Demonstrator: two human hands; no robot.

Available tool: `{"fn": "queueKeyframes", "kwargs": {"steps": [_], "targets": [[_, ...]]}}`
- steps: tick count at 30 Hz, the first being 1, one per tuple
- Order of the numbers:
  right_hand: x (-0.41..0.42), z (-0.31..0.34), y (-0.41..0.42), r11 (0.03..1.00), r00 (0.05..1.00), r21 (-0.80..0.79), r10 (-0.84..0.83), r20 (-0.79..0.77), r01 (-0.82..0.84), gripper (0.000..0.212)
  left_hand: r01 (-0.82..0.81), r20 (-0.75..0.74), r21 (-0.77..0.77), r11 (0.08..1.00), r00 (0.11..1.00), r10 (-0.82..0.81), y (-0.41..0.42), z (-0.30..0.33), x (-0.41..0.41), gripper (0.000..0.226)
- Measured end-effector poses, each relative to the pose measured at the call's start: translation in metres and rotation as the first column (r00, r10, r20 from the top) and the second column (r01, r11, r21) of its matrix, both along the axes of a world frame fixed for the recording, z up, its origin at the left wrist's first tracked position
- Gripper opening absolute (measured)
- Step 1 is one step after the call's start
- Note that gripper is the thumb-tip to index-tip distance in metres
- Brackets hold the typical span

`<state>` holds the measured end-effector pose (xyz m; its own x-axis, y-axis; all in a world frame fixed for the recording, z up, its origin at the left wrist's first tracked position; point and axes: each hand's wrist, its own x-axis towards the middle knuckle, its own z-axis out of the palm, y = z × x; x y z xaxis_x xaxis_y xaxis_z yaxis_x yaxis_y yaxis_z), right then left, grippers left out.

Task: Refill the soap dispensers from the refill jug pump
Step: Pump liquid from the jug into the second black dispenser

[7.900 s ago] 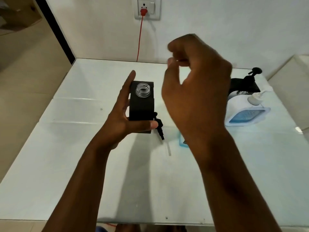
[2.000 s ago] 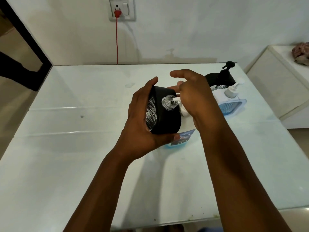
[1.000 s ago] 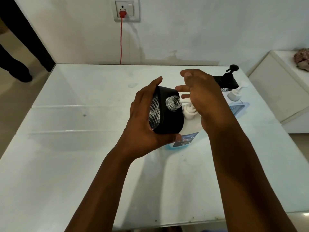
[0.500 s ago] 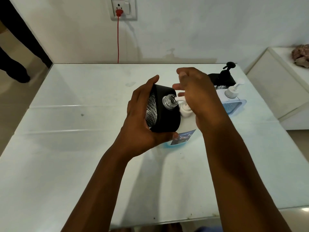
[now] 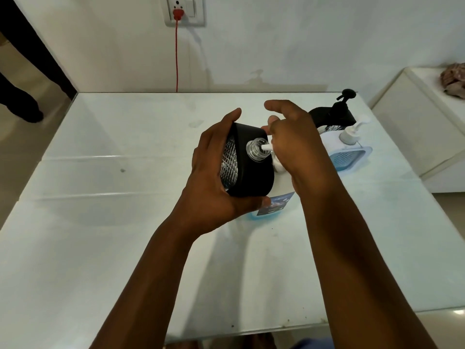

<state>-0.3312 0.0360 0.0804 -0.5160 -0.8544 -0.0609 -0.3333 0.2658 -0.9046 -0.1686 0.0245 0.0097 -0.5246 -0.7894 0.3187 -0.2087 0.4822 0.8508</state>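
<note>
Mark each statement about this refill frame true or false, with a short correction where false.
1. The left hand grips the black dispenser. True.
2. The black dispenser stands upright on the table. False: it is held tilted, above the table.
3. The jug's white spout points into the dispenser's clear neck. True.
4. The right hand rests flat on the table. False: it is on the jug's pump.
5. A blue plug sits in the wall socket. False: it is red.

White wall (image 5: 276,41), socket (image 5: 185,10), glossy table (image 5: 100,222).
</note>
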Motion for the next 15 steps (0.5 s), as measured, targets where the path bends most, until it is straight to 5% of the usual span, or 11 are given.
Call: {"fn": "queueKeyframes", "kwargs": {"steps": [15], "targets": [[-0.001,0.0,-0.001,1.0,1.0,-0.005,0.001,0.014,-0.001,0.046,-0.001,0.021,-0.009,1.0,1.0,0.001,0.003,0.005,0.002,0.129]]}}
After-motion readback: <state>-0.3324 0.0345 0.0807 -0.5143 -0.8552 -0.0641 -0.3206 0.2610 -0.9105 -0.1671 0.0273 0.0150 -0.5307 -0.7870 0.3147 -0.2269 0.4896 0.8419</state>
